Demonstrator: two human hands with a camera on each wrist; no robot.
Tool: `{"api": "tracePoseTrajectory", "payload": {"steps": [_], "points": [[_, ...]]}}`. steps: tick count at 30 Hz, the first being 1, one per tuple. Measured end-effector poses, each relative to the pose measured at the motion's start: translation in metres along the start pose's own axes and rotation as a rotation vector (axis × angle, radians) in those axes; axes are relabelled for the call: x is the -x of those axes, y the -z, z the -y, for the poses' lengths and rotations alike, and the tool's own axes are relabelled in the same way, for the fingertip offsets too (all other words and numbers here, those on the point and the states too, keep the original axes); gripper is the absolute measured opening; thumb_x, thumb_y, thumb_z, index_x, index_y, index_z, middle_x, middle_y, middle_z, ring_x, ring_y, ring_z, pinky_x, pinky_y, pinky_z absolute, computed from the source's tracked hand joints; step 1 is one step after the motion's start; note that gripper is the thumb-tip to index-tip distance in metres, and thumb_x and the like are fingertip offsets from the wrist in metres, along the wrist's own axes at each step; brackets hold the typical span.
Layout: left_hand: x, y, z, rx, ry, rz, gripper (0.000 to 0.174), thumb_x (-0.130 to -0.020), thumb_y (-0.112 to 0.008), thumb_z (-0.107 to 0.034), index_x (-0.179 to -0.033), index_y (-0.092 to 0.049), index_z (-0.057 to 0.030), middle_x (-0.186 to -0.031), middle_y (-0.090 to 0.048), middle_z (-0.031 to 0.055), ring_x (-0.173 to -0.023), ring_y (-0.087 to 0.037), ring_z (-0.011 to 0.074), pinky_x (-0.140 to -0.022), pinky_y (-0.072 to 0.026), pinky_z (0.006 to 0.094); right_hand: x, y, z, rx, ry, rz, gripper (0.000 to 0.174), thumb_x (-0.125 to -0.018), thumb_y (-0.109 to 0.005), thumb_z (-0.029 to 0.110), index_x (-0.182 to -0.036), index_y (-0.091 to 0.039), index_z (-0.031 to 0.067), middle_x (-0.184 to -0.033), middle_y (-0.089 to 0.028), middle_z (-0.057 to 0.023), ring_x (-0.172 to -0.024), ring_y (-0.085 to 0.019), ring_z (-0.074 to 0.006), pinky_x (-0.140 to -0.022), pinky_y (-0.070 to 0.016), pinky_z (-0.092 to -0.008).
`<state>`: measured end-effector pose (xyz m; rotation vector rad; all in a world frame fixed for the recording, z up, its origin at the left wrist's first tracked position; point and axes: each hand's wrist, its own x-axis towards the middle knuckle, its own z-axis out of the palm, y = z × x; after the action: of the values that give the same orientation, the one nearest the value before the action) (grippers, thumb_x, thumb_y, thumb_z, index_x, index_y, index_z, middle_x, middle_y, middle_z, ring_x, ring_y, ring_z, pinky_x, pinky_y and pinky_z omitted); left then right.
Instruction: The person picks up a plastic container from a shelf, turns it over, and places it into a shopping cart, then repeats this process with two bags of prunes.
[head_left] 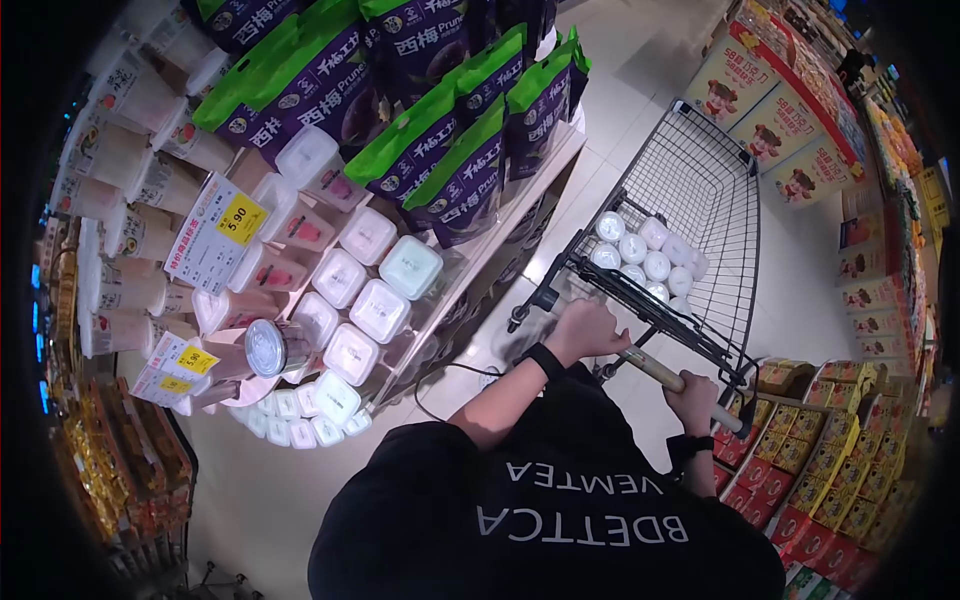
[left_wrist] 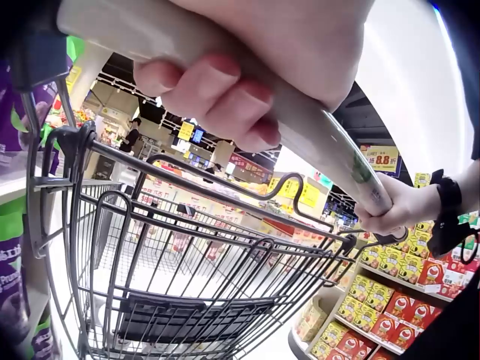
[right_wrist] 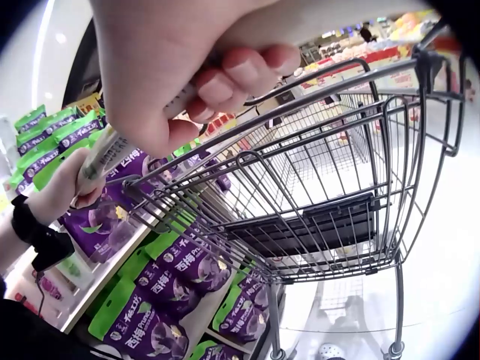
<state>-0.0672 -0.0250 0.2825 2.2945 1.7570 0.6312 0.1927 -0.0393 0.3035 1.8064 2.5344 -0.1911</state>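
Note:
My left hand [head_left: 588,330] grips the left part of the pale shopping cart handle [head_left: 655,368]. Further along the same bar, my right hand [head_left: 692,402] holds it near its right end. In the left wrist view the curled left fingers [left_wrist: 217,94] wrap under the bar. The right wrist view likewise has the right fingers [right_wrist: 232,79] bent round it. Beyond the handle stretches the wire shopping cart [head_left: 700,170]. Several white-lidded tubs [head_left: 632,248] stand together in its near end.
Left of the cart, a display shelf holds purple-and-green prune bags [head_left: 455,185] and lidded cups [head_left: 380,310] behind price signs [head_left: 215,230]. Printed cartons [head_left: 785,125] stand at the far right. Shelves of yellow and red boxes [head_left: 790,440] lie close on my right.

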Motion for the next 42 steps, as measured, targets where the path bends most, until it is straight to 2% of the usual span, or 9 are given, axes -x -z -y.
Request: {"api": "tracePoseTrajectory", "payload": {"steps": [15, 18, 21, 27, 31, 33, 35, 39, 42], "points": [[-0.12, -0.015, 0.022, 0.013, 0.062, -0.022, 0.046, -0.077, -0.05, -0.044, -0.048, -0.059, -0.0102, -0.041, -0.047, 0.0095, -0.041, -0.052, 0.0276, -0.041, -0.0405, 0.0372, -0.121, 0.012, -0.065, -0.063, 0.118, -0.074, 0.022, -0.064, -0.065, 0.025, -0.063, -0.05, 0.0097, -0.055, -0.055, -0.0075, -0.053, -0.057, -0.0288, -0.047, -0.0425, -0.0385], [-0.135, -0.012, 0.03, 0.018, 0.046, -0.088, 0.032, -0.074, -0.057, -0.035, -0.053, -0.059, -0.0103, -0.052, -0.052, 0.0058, -0.053, -0.055, 0.0231, -0.051, -0.0429, 0.0341, -0.14, 0.011, -0.073, -0.062, 0.161, -0.092, 0.022, -0.064, -0.066, 0.025, -0.064, -0.05, 0.0098, -0.056, -0.055, -0.0079, -0.053, -0.057, -0.029, -0.046, -0.0425, -0.0388], [-0.138, 0.027, 0.039, 0.11, 0.031, -0.457, 0.012, -0.068, -0.066, -0.016, -0.069, -0.056, -0.0103, -0.082, -0.056, 0.0, -0.081, -0.053, 0.0194, -0.07, -0.0412, 0.0315, -0.157, 0.01, -0.081, -0.042, 0.192, -0.079, 0.023, -0.064, -0.066, 0.026, -0.065, -0.05, 0.009, -0.058, -0.055, -0.0087, -0.054, -0.057, -0.0298, -0.047, -0.0427, -0.0401], [-0.069, 0.158, 0.102, -0.633, 0.547, -0.897, 0.021, -0.069, -0.069, -0.012, -0.088, -0.061, -0.0097, -0.091, -0.059, 0.0043, -0.086, -0.053, 0.0254, -0.075, -0.0406, 0.0363, -0.179, 0.011, -0.092, -0.024, 0.211, -0.051, 0.026, -0.064, -0.067, 0.027, -0.065, -0.049, 0.0083, -0.059, -0.055, -0.0096, -0.055, -0.057, -0.0313, -0.047, -0.0428, -0.0416], [-0.037, 0.177, 0.132, -0.631, 0.773, -0.658, 0.024, -0.072, -0.067, -0.024, -0.091, -0.06, -0.01, -0.086, -0.06, 0.0062, -0.081, -0.056, 0.0257, -0.07, -0.0425, 0.0373, -0.188, 0.015, -0.09, -0.042, 0.202, 0.005, 0.03, -0.066, -0.068, 0.032, -0.068, -0.05, 0.0086, -0.059, -0.054, -0.0094, -0.055, -0.056, -0.0306, -0.048, -0.0423, -0.041], [-0.032, 0.175, 0.138, -0.568, 0.891, -0.513, 0.019, -0.074, -0.065, -0.025, -0.088, -0.062, -0.0114, -0.075, -0.061, 0.0074, -0.07, -0.059, 0.0263, -0.059, -0.0445, 0.0362, -0.187, 0.019, -0.085, -0.099, 0.253, -0.04, 0.03, -0.066, -0.069, 0.032, -0.073, -0.051, 0.009, -0.062, -0.054, -0.0091, -0.058, -0.056, -0.0295, -0.05, -0.0427, -0.0402], [-0.032, 0.174, 0.143, -0.569, 0.818, -0.584, 0.016, -0.074, -0.064, -0.024, -0.085, -0.062, -0.0118, -0.071, -0.061, 0.0072, -0.067, -0.059, 0.0264, -0.055, -0.0443, 0.0361, -0.187, 0.027, -0.079, -0.213, 0.32, -0.123, 0.034, -0.065, -0.07, 0.029, -0.086, -0.053, 0.0086, -0.078, -0.054, -0.0098, -0.074, -0.055, -0.0283, -0.06, -0.0432, -0.0391], [-0.028, 0.184, 0.134, -0.505, 0.729, -0.737, 0.01, -0.074, -0.064, -0.021, -0.077, -0.063, -0.0114, -0.07, -0.062, 0.0066, -0.064, -0.059, 0.026, -0.053, -0.0443, 0.0352, -0.201, 0.052, -0.052, -0.262, 0.522, -0.313, 0.037, -0.061, -0.069, 0.016, -0.092, -0.053, 0.0038, -0.097, -0.052, -0.013, -0.088, -0.05, -0.0321, -0.075, -0.042, -0.0398], [-0.024, 0.214, 0.115, -0.48, 0.568, -0.843, 0.008, -0.073, -0.064, -0.018, -0.074, -0.063, -0.0103, -0.07, -0.062, 0.0052, -0.062, -0.058, 0.0242, -0.053, -0.0436, 0.0333, -0.21, 0.077, -0.003, -0.427, 0.626, -0.347, 0.037, -0.06, -0.069, 0.011, -0.093, -0.053, 0.0037, -0.098, -0.053, -0.0138, -0.09, -0.051, -0.0313, -0.078, -0.0425, -0.0391]]}}
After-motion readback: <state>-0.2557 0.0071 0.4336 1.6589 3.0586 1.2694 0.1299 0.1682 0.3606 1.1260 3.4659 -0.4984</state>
